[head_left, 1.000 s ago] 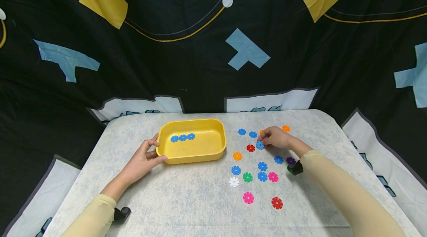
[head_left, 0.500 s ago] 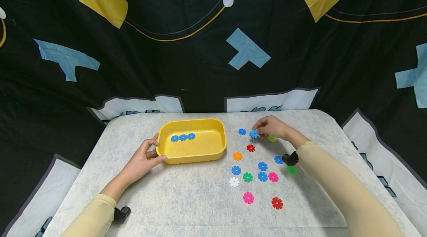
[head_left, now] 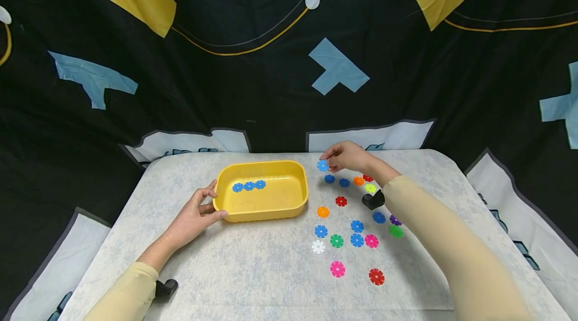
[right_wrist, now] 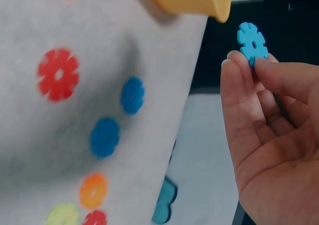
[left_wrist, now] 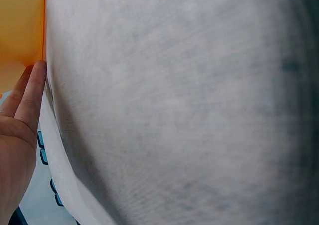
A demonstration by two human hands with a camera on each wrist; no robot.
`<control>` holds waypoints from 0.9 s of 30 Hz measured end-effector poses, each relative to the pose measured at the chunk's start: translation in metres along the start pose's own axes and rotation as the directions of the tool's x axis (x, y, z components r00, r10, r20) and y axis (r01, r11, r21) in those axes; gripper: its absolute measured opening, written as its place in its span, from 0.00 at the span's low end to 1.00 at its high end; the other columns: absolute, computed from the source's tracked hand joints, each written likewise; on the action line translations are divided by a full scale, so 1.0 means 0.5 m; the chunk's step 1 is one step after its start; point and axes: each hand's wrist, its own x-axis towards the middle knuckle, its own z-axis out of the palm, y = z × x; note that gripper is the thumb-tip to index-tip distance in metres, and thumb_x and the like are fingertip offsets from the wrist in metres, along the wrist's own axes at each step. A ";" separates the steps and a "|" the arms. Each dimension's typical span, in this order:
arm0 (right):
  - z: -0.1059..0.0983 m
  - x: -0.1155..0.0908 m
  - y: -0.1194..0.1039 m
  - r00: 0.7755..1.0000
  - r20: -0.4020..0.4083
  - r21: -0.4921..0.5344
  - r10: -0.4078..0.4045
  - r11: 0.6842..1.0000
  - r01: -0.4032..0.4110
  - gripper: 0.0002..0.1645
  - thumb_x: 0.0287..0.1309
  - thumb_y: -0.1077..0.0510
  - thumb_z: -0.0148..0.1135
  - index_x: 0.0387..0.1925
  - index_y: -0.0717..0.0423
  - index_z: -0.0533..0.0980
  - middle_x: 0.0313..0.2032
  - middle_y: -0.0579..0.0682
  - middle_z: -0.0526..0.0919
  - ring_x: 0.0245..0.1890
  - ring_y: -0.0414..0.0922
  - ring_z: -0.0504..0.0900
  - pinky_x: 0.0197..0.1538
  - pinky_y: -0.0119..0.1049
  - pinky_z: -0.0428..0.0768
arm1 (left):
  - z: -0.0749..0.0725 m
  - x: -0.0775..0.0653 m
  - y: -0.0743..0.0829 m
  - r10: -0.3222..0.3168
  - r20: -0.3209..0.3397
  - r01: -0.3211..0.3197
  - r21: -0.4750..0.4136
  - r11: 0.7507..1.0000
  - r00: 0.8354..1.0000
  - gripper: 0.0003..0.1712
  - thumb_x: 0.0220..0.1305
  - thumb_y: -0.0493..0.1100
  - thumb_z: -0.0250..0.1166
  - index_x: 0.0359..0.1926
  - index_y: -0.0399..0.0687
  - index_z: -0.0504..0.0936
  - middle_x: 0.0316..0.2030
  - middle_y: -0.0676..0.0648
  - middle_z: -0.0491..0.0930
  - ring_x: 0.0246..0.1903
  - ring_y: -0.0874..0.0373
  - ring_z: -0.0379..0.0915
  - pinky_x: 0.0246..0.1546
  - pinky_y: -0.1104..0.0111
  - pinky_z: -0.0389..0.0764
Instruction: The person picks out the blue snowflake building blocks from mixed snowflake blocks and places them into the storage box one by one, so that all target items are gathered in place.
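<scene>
My left hand (head_left: 196, 214) holds the left end of a yellow plastic tray (head_left: 293, 208), its thumb at the front corner and fingers along the side. In the left wrist view, two fingers lie straight against the tray's outer wall (left_wrist: 20, 25). Three blue notched discs (head_left: 249, 186) lie in a row inside the tray. Above the table's back edge, my right hand (head_left: 347, 156) pinches a blue notched disc (right_wrist: 252, 41) between thumb and fingertips. Two more blue discs (right_wrist: 105, 137) lie below it on the table.
Scattered right of the tray are several notched discs, among them red (head_left: 340, 201), orange (head_left: 322, 212), green (head_left: 336, 241), white (head_left: 318, 247) and pink (head_left: 337, 269). A pale cloth (head_left: 253, 271) covers the table. Behind it hangs a black curtain (head_left: 253, 100).
My right hand has lifted a blue disc off the table and carried it left and toward the back edge. The left hand and the tray stay in place.
</scene>
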 end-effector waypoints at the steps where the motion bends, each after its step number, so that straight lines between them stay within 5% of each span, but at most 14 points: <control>1: 0.004 0.004 -0.008 1.000 0.008 0.001 -0.003 1.000 0.003 0.10 0.72 0.63 0.61 0.51 0.59 0.82 0.44 0.57 0.84 0.43 0.54 0.84 0.55 0.47 0.83 | 0.000 0.000 0.000 0.000 -0.001 0.000 0.002 1.000 1.000 0.37 0.64 0.57 0.73 0.59 0.43 0.62 0.81 0.54 0.43 0.65 0.42 0.72 0.50 0.76 0.79; 15: 0.080 0.070 -0.101 0.991 0.123 -0.010 -0.053 0.998 0.055 0.08 0.70 0.63 0.63 0.47 0.58 0.82 0.41 0.56 0.85 0.39 0.52 0.83 0.54 0.46 0.84 | -0.003 -0.002 0.003 -0.010 -0.008 0.010 0.001 1.000 1.000 0.36 0.64 0.56 0.73 0.59 0.45 0.62 0.81 0.55 0.44 0.64 0.42 0.73 0.51 0.72 0.80; 27: 0.168 0.127 -0.106 0.957 0.287 0.029 -0.052 0.999 0.046 0.08 0.66 0.68 0.66 0.46 0.64 0.80 0.38 0.58 0.86 0.37 0.52 0.85 0.51 0.45 0.85 | -0.002 -0.004 0.001 -0.022 -0.016 0.022 0.019 1.000 1.000 0.32 0.67 0.51 0.72 0.59 0.47 0.63 0.81 0.56 0.44 0.64 0.43 0.73 0.53 0.71 0.79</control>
